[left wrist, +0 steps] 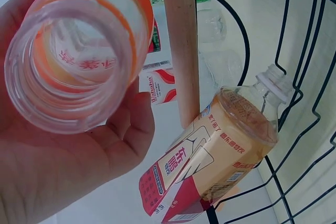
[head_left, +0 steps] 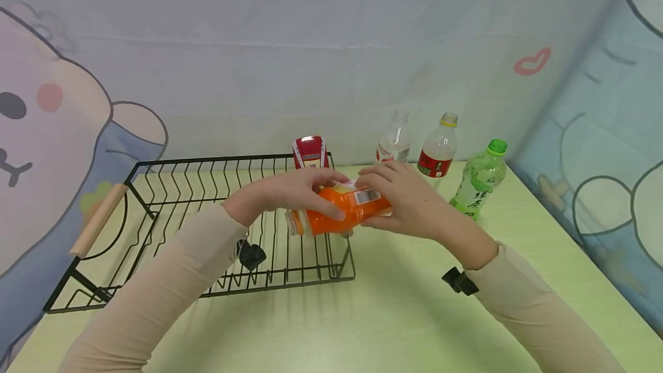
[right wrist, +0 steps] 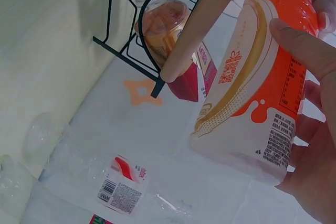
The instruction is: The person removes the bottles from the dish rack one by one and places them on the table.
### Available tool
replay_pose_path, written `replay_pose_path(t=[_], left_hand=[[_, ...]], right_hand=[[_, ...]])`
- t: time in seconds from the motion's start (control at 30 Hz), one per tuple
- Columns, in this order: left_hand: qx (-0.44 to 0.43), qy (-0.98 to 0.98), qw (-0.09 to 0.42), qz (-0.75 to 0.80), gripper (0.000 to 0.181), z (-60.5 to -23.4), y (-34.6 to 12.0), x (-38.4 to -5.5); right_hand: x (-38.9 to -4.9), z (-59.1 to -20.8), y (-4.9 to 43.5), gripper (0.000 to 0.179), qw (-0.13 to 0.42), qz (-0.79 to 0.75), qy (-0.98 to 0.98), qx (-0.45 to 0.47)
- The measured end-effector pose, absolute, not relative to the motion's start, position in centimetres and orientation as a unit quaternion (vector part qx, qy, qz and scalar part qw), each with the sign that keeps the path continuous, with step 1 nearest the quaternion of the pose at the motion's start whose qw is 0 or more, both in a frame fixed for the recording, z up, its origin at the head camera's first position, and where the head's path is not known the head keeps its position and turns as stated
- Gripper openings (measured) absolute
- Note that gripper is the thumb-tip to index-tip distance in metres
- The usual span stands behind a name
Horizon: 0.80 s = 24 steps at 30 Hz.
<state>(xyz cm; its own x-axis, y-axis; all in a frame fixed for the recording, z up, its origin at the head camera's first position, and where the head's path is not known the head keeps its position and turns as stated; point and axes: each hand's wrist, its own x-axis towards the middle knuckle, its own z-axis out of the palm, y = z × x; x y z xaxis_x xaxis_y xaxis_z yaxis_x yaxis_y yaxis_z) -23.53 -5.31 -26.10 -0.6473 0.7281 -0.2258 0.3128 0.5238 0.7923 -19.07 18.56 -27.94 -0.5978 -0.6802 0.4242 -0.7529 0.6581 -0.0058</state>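
Working from the left, you find the wooden handle (head_left: 101, 217) at one end of the black wire rack (head_left: 223, 159), whose wires run beneath your left forearm; next comes your left hand (head_left: 292, 191), its fingers and thumb curled round the neck half of the orange-labelled bottle (head_left: 354, 207); grip it lightly there, since thin plastic probably dents under a hard squeeze. Just beyond that hand, the red-and-cream bottle (head_left: 311, 153) leans at the rack's right end; give it room, as a knuckle could knock it over. The orange-labelled bottle is held up between both hands, above the rack's right end, its uncapped mouth pointing left; let both wrists turn together, so neither hand wrenches it out of line. Your right hand (head_left: 406, 197) holds the base half, thumb across the label and fingers behind; let that side steady the wider end. Past it, on the pale table (head_left: 404, 315), stand the clear bottle (head_left: 395, 149), the red-labelled bottle (head_left: 434, 164) and, farthest right, the green bottle (head_left: 479, 180); move your right knuckles with care, as the first two look close behind them.
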Motion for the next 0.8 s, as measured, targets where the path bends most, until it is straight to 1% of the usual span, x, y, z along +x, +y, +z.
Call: replay_pose_path(t=[0.8], left_hand=[[0.308,0.816,0.280,0.401,0.065,-25.55,-5.89,-23.79]], right_hand=[[-19.28,-27.67,19.26,0.051,0.218,0.113,-0.885,0.397]])
